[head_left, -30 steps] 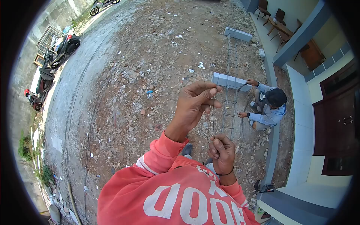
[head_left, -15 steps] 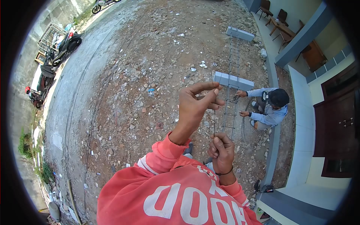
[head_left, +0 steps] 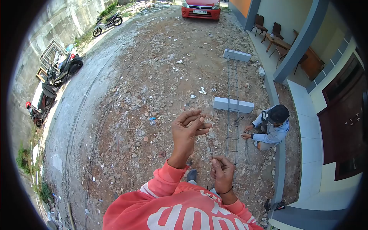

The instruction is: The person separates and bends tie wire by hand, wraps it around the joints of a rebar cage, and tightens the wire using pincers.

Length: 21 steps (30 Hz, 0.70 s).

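My left hand (head_left: 186, 134) is raised over the rubble ground, its thumb and fingertips pinched on a thin dark wire (head_left: 209, 145). Lower and to the right, my right hand (head_left: 223, 172) is closed around the wire's lower end. The wire runs between both hands, slightly slanted, and a fine length of it seems to rise above my left fingertips. Beyond my hands, a long rebar frame (head_left: 232, 90) lies across two pale blocks, the nearer block (head_left: 234, 104) and the farther block (head_left: 237, 55). My hands are apart from it in the picture.
A co-worker (head_left: 274, 122) crouches to the right of the rebar frame, hands together near some thin wires (head_left: 247, 151). Motorbikes (head_left: 68, 69) stand along the left wall. A red car (head_left: 201, 9) is parked ahead. A porch pillar (head_left: 301, 42) rises at right.
My view has tilted up, bringing the red car in. My hands keep hold of the wire, which now slants more. The co-worker's hands have drawn together, away from the frame.
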Tool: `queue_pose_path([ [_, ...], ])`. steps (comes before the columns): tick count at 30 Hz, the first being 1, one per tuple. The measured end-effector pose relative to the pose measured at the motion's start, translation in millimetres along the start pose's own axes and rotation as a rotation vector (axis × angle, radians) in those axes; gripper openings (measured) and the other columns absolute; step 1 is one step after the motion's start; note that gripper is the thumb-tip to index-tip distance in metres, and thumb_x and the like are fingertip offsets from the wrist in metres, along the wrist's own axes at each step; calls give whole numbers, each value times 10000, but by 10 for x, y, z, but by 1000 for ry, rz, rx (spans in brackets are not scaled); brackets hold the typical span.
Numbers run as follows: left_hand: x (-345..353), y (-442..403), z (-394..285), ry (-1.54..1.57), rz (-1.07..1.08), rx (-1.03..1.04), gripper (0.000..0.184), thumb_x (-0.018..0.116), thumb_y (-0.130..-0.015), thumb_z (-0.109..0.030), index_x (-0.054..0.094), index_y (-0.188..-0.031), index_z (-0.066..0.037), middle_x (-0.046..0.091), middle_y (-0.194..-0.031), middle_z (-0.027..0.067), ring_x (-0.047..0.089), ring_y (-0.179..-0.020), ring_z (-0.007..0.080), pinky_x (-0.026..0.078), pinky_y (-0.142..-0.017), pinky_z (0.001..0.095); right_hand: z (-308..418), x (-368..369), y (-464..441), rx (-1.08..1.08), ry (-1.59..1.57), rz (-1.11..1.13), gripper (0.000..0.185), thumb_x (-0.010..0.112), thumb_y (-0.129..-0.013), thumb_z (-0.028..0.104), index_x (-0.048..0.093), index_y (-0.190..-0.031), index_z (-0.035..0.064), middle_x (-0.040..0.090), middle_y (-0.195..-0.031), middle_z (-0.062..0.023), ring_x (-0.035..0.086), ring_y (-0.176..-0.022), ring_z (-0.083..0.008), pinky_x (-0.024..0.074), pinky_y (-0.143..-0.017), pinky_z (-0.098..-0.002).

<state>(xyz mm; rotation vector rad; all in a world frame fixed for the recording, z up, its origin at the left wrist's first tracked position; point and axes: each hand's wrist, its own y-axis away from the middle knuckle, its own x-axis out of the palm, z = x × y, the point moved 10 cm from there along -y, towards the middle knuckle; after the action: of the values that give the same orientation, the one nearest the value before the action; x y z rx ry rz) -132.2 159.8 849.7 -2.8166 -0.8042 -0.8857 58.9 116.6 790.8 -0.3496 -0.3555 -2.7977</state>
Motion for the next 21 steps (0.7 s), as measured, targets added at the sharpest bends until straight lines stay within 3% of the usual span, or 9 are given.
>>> queue_pose_path([
  [4,90,43,-124,-136,65,154,276,671,-894,-44,588,-1145,37,679,-1062,209,725,-822,266,632,-636,318,-72,-22,-73,28,60,-15,159,598,-963,148,632,-1008,-1,461,-621,51,372,-487,-16,260,-409,-198],
  [8,107,12,-145,-132,97,158,233,667,-906,-65,616,-1111,33,684,-1053,195,722,-831,253,633,-638,327,-75,5,-136,-4,199,31,162,595,-961,140,649,-996,-9,492,-626,43,411,-507,-27,310,-450,-214],
  [10,154,-15,-105,-236,194,86,180,662,-910,-67,641,-1056,37,697,-1016,169,723,-821,246,631,-635,325,-39,26,-155,-46,288,62,165,598,-959,137,658,-987,-14,512,-633,35,433,-523,-34,335,-468,-226],
  [12,94,-84,-69,-242,234,72,167,664,-906,-58,648,-1044,35,702,-999,156,724,-815,239,629,-625,318,59,107,-160,-154,678,131,192,590,-956,132,653,-1007,-43,663,-733,-14,589,-615,-104,456,-549,-278],
  [16,-244,-265,88,-110,190,-85,197,690,-871,-14,652,-1064,6,714,-943,137,712,-818,211,598,-667,287,381,372,-65,-350,774,320,178,585,-966,131,660,-1016,-22,690,-810,-43,607,-631,-137,472,-555,-293],
  [18,-355,-270,211,220,148,-224,263,705,-854,-1,623,-1104,-15,714,-909,130,692,-820,198,558,-734,273,527,433,6,-274,260,563,185,577,-981,156,664,-1004,-6,684,-875,-45,603,-636,-155,469,-539,-292],
  [19,-342,-232,229,216,154,-225,263,705,-854,-1,623,-1104,-15,714,-909,130,692,-820,198,558,-734,273,552,319,-51,-280,257,558,185,577,-981,156,664,-1004,-6,684,-875,-45,603,-636,-155,469,-539,-292],
  [20,-340,-201,219,318,130,-191,251,704,-849,12,613,-1080,-19,713,-910,123,693,-815,197,559,-735,271,519,114,-178,-149,-145,532,206,569,-988,174,660,-1011,-9,673,-887,-42,601,-651,-152,470,-555,-282],
  [21,-333,-182,201,420,104,-161,241,704,-844,25,603,-1057,-23,711,-910,117,693,-810,195,559,-736,269,434,33,-295,-82,-347,510,216,565,-992,183,658,-1014,-11,667,-893,-40,600,-659,-151,470,-563,-278],
])
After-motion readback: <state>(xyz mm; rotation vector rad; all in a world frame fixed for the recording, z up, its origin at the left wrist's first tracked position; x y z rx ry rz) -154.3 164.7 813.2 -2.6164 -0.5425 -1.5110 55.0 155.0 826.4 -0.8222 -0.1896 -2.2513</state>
